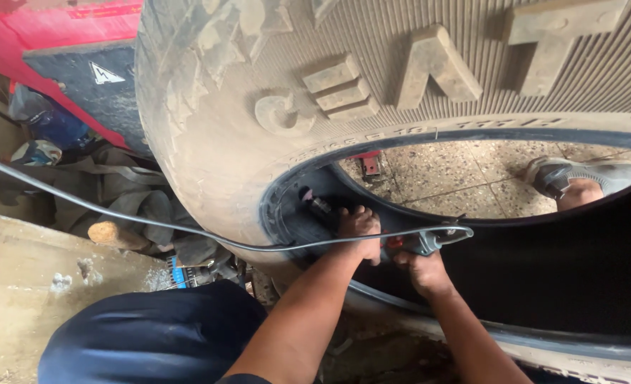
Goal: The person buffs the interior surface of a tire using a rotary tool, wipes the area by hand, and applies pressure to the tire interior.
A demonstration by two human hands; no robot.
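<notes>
The tyre [216, 135] fills the upper frame, dusty grey, with raised blocks on its ribbed sidewall and a black inner bead. At frame centre, inside its rim, your left hand [359, 226] and right hand [420, 264] close around a grinder [372, 231], its cable [116, 211] trailing left.

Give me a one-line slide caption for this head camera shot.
Both hands, left hand and right hand, work a corded power tool inside a large dusty tyre.
</notes>
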